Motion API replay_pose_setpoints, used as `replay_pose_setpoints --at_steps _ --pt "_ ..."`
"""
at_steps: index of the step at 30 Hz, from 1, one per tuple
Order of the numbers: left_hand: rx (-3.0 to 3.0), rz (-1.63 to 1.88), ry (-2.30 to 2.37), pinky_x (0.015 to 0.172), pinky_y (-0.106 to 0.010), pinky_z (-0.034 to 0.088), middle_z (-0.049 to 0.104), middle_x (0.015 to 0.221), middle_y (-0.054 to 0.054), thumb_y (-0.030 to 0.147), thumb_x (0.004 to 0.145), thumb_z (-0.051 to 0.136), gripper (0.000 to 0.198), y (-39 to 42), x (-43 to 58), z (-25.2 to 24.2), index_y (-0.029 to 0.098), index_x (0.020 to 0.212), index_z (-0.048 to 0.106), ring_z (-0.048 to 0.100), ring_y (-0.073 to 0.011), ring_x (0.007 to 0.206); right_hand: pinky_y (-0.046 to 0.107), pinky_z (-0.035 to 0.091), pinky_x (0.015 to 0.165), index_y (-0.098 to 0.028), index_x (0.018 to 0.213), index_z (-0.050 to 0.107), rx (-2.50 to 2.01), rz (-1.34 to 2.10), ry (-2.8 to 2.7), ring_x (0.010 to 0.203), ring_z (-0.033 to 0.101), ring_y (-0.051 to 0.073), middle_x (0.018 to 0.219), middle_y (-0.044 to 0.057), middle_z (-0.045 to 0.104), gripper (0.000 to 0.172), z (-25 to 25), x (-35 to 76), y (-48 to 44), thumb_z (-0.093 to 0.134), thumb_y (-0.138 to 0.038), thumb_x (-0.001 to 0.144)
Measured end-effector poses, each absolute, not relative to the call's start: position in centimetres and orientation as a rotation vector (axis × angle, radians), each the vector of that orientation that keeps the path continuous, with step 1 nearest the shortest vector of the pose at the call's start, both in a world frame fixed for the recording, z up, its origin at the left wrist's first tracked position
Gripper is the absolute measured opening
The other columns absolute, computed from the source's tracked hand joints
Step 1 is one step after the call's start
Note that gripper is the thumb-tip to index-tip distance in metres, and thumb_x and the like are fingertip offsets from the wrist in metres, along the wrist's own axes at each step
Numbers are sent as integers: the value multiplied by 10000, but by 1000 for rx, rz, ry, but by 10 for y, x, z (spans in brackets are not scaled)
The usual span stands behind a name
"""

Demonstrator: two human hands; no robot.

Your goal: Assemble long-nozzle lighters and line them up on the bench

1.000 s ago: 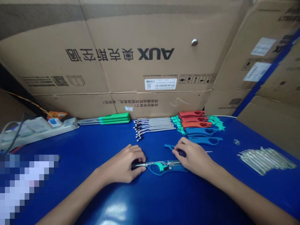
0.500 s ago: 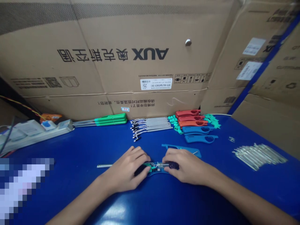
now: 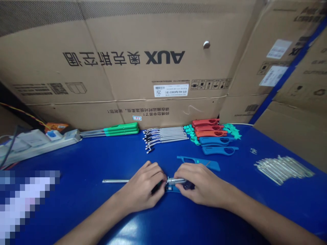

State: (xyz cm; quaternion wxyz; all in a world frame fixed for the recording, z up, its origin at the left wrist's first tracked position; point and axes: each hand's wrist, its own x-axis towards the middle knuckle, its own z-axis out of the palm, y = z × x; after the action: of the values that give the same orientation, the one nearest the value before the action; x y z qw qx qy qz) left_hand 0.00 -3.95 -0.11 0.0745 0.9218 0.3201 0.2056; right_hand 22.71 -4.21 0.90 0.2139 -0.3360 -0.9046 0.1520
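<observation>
My left hand (image 3: 144,186) is closed on a lighter being put together. Its thin metal tube (image 3: 114,181) sticks out to the left from under the hand. Part of a blue lighter shell (image 3: 172,189) shows between my two hands, low over the table. The fingers of my right hand (image 3: 205,182) pinch a dark part with a silvery end (image 3: 175,181), just above that shell. White wires and a small connector (image 3: 168,188) lie by my left fingertips. What sits under my left palm is hidden. Behind my right hand lies a loose blue shell half (image 3: 214,165).
Green-handled lighters (image 3: 121,129), wired metal tubes (image 3: 171,134), small green caps (image 3: 191,132) and red and blue lighter shells (image 3: 218,150) line the back. Bagged metal rods (image 3: 283,168) lie right. A power strip (image 3: 68,139) stands left, and cardboard (image 3: 122,81) walls the table's back.
The metal tube has shifted slightly left. My left fingers have closed in over the green piece and wires, and the silvery end in my right hand now shows more.
</observation>
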Motion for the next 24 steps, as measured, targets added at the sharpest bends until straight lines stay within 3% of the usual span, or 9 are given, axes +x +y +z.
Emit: replay_pose_setpoints --at_steps 5,12,18,22,24 --pt "2745 688 898 718 -337 413 646 784 -43 148 870 459 156 -41 5 -6 171 834 610 547 -175 736 250 368 615 -181 782 599 -980 401 -2544 673 548 137 733 -1 622 29 15 225 -45 593 -154 773" --pt "2709 833 772 642 -303 436 621 734 -55 131 868 453 159 -36 3 -13 166 804 594 538 -171 690 221 341 562 -190 684 547 -1048 445 -2569 591 503 110 653 -33 577 117 31 241 -41 640 -122 661" --pt "2677 862 769 691 -286 472 647 813 -46 129 905 478 138 -28 -1 -14 175 891 608 575 -164 743 235 399 614 -206 792 610 -1353 263 -2295 639 557 121 736 -17 641 16 61 294 -64 599 -194 794" --pt "2722 845 804 740 -299 490 663 843 -46 151 914 480 144 -30 0 -12 179 912 622 599 -170 769 284 433 637 -229 882 661 -1738 54 -2122 681 618 170 816 25 699 110 63 362 -83 579 -295 850" --pt "2739 824 844 767 -304 496 672 858 -44 166 916 476 155 -31 -1 -10 184 914 630 611 -170 784 299 446 649 -222 832 689 -1934 -87 -1943 686 646 195 827 56 722 127 59 406 -84 630 -333 816"
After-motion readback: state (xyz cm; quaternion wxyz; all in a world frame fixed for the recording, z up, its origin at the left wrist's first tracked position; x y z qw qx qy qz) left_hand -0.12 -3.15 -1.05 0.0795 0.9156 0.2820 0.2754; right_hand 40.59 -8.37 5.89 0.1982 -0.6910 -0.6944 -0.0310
